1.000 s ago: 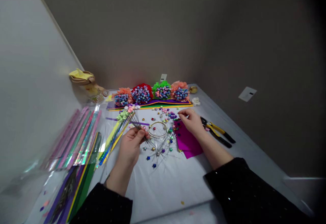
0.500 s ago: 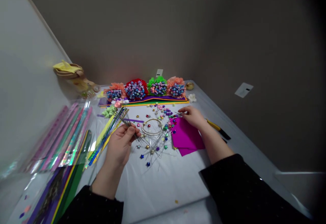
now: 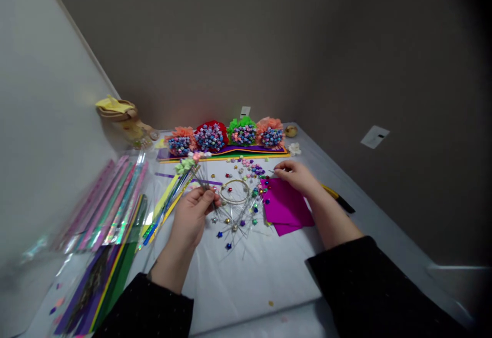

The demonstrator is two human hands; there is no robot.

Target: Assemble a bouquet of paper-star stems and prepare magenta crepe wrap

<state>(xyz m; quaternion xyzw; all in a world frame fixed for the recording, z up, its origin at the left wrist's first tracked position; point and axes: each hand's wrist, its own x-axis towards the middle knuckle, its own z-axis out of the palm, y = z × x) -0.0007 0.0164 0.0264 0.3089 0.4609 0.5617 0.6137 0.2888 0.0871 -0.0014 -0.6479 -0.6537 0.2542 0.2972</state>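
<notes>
Several thin wires (image 3: pixel 203 186) sat bunched in the left hand (image 3: pixel 190 215) (stiff but light, likely safest held low on the stems), while the right hand (image 3: pixel 295 176) pinched narrow just above magenta paper (image 3: pixel 286 210), its hold too fine to tell.

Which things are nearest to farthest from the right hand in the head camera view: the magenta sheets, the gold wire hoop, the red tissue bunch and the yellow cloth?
From the right hand:
1. Magenta sheets, right beside it, toward the person.
2. Gold wire hoop, to its left.
3. Red tissue bunch, farther left, along the back wall.
4. Yellow cloth, far left.
</notes>
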